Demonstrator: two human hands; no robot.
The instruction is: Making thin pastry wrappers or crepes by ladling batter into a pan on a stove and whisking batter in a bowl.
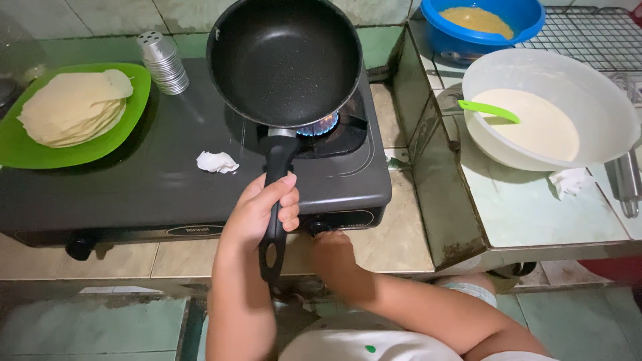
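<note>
Single head-worn view, looking steeply down, close over stove (167,174), probably slightly forward-tilted

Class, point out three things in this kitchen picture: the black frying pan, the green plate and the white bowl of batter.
black frying pan (284,60), head view, bare inner base.
green plate (134,110), head view, bare right rim.
white bowl of batter (602,100), head view, inner right wall.

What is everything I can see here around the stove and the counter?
black non-stick frying pan: one, empty, over the lit burner
dark grey gas stove: one, blue flame showing
green plate of thin pale wrappers: one, stove's far left
stacked metal cups: one stack, silver, behind plate
crumpled white tissue: one, on stove top
white bowl of pale batter: one, right counter, green ladle inside
blue bowl: one, yellowish contents, behind white bowl
left hand: grips pan handle
right hand: at stove knob
</note>
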